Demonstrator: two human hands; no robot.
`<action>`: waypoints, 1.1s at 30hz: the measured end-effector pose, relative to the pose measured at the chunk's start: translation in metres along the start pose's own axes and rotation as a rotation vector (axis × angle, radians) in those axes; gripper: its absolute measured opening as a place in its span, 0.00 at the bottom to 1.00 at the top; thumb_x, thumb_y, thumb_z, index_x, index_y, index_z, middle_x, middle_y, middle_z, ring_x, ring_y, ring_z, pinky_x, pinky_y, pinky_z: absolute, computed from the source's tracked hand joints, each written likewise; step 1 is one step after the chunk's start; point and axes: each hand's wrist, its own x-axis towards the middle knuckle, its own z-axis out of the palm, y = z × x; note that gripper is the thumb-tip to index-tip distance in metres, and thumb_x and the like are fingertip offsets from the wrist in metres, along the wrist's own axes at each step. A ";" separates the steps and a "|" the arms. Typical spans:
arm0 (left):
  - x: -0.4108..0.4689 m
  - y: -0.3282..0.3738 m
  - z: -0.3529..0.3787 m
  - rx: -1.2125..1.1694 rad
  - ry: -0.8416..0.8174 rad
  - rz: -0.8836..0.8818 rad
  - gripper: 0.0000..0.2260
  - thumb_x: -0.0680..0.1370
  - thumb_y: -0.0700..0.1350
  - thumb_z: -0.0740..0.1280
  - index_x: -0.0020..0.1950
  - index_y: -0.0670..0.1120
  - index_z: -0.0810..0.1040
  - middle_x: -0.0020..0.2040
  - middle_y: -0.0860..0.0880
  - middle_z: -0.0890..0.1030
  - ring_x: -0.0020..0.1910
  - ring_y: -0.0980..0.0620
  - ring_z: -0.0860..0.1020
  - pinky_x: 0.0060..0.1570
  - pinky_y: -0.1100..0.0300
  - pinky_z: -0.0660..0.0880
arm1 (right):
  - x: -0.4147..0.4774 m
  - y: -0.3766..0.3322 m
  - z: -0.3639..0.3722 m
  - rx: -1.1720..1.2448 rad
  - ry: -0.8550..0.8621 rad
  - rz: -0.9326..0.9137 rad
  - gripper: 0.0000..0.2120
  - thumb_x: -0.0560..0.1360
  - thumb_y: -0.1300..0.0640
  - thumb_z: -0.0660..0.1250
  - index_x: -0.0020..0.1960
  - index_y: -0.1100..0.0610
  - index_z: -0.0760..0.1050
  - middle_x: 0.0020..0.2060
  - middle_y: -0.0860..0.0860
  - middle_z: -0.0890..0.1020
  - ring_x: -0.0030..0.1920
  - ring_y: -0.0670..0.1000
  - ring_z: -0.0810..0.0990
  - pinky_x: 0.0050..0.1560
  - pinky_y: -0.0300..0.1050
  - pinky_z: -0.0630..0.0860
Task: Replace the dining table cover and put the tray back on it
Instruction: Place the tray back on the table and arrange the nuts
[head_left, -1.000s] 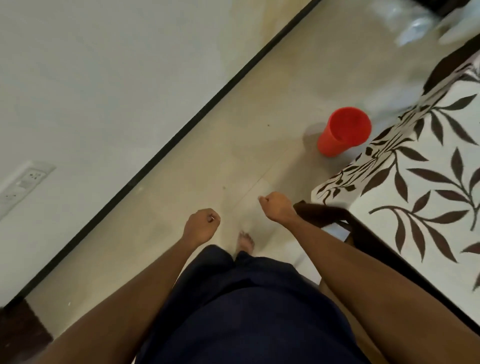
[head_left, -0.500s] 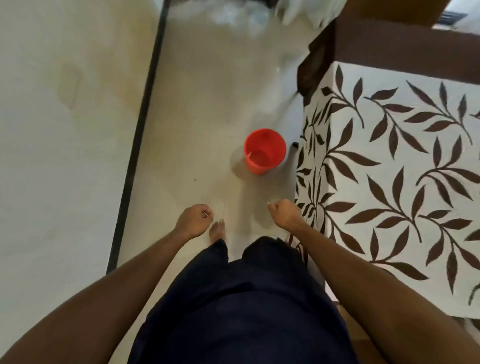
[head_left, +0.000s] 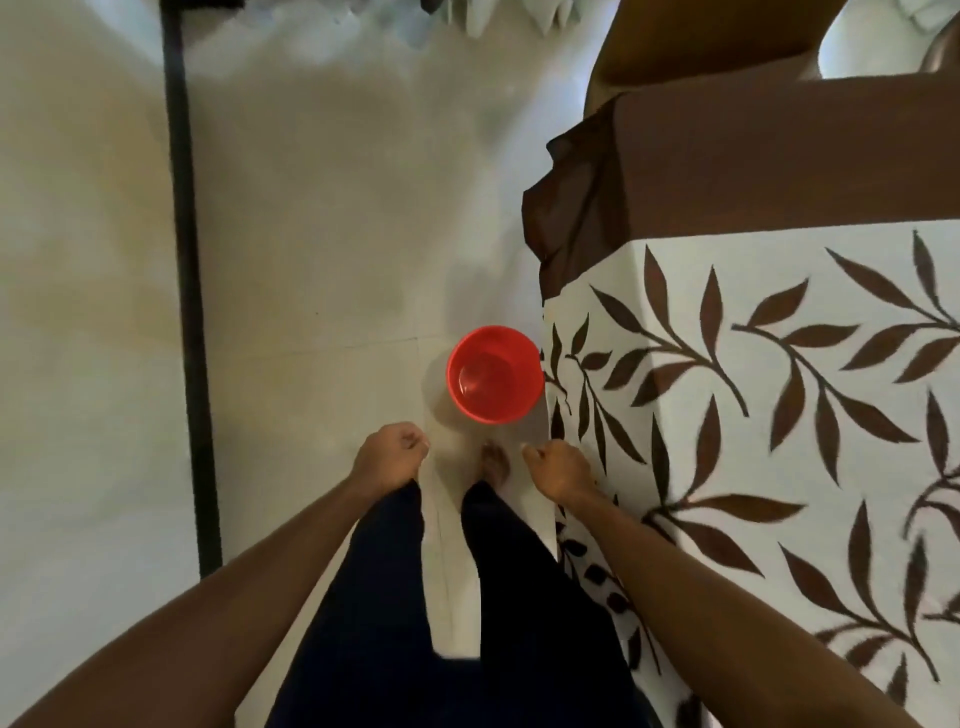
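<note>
Standing by 1 table cover (head_left: 779, 415) | 1 red tub (head_left: 493, 382) | left hand (head_left: 389, 457), right hand (head_left: 561, 470): fingers curled, empty

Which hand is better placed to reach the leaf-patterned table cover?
Probably the right hand: it hangs beside the draped cover, while the left hand is across the body, over the floor. Both hold nothing.

"Floor?"
"Pale tiled floor (head_left: 322, 260), red cup (head_left: 493, 382) standing on it, just beside the bench (head_left: 631, 364)."
"Bench top?"
"Leaf-print cover (head_left: 779, 415) over a brown cloth (head_left: 779, 156), both draping down the side."
</note>
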 end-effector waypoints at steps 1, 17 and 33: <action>0.020 0.001 0.005 -0.009 -0.020 0.001 0.05 0.78 0.44 0.67 0.46 0.49 0.83 0.44 0.53 0.83 0.48 0.52 0.80 0.50 0.60 0.74 | 0.020 -0.004 0.004 0.034 -0.007 0.026 0.25 0.84 0.45 0.60 0.31 0.55 0.67 0.30 0.51 0.73 0.33 0.51 0.74 0.37 0.42 0.68; 0.350 -0.057 0.098 -0.053 -0.117 -0.055 0.31 0.77 0.45 0.72 0.77 0.53 0.65 0.66 0.44 0.77 0.63 0.44 0.78 0.58 0.52 0.77 | 0.340 -0.011 0.097 -0.080 0.080 -0.070 0.18 0.81 0.49 0.65 0.68 0.53 0.78 0.64 0.54 0.81 0.64 0.57 0.79 0.63 0.49 0.74; 0.281 -0.103 0.091 -0.034 -0.072 -0.209 0.23 0.74 0.34 0.62 0.68 0.49 0.72 0.54 0.46 0.80 0.53 0.43 0.79 0.50 0.52 0.77 | 0.282 0.009 0.134 0.570 0.206 0.129 0.10 0.73 0.49 0.66 0.34 0.45 0.78 0.34 0.47 0.83 0.42 0.54 0.84 0.52 0.56 0.80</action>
